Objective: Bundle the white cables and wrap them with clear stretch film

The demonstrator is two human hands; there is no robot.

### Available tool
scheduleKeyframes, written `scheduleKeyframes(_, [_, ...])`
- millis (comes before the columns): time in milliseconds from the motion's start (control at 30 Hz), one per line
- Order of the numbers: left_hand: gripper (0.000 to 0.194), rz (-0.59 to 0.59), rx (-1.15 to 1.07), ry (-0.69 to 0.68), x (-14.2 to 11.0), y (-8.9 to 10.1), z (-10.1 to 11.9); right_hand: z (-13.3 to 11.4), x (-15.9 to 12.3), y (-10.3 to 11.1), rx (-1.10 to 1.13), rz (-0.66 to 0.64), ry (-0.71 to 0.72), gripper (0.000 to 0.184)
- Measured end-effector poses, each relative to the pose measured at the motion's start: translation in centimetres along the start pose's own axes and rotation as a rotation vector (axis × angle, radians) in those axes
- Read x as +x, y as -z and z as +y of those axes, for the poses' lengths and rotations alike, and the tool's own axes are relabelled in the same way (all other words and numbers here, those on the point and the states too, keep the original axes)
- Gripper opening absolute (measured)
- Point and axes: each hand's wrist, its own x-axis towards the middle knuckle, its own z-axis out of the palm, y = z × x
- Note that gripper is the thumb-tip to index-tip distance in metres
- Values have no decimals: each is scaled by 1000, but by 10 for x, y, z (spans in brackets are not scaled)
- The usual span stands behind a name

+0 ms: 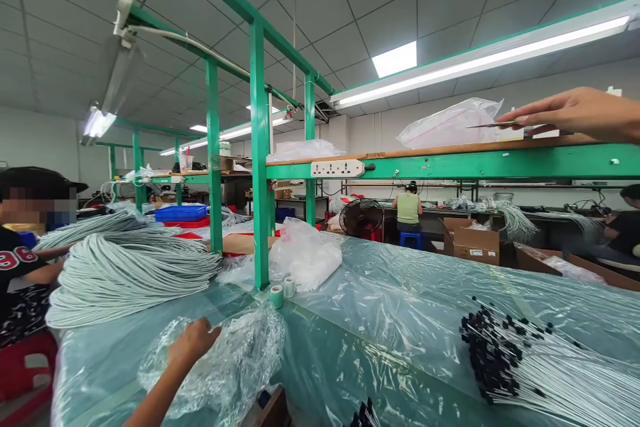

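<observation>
My left hand (193, 340) rests low on a crumpled clear plastic bag (235, 363) on the plastic-covered table (400, 320), fingers curled into the bag. My right hand (575, 112) is raised at the upper right above the wooden top shelf (450, 148), fingers pinched on a thin dark flat object (493, 125) that I cannot name. A white plastic bag (450, 123) lies on the shelf just left of that hand.
A bundle of grey cables with black tips (530, 360) lies at the right. A large coil of grey cables (125, 273) sits at the left beside a seated person (23, 247). Green frame posts (260, 160) stand mid-table, with tape rolls (283, 290) at their base. Other workers sit behind.
</observation>
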Motion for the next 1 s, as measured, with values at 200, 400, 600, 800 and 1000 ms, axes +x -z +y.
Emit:
scheduleKeyframes(200, [45, 100, 63, -35, -26, 30, 21, -38, 25, -48, -86, -64, 189, 37])
scheduleKeyframes(400, [27, 117, 62, -178, -35, 51, 36, -47, 46, -75, -184, -25, 165, 21])
scheduleKeyframes(600, [27, 133, -241, -303, -60, 62, 65, -53, 18, -55, -241, 144, 197, 32])
scheduleKeyframes(800, [37, -71, -545, -504, -122, 55, 131, -41, -140, 11, -215, -161, 529, 30])
scheduleKeyframes(1000, [36, -499, -705, -904, -213, 36, 193, 44, -347, 67, -283, -464, 240, 29])
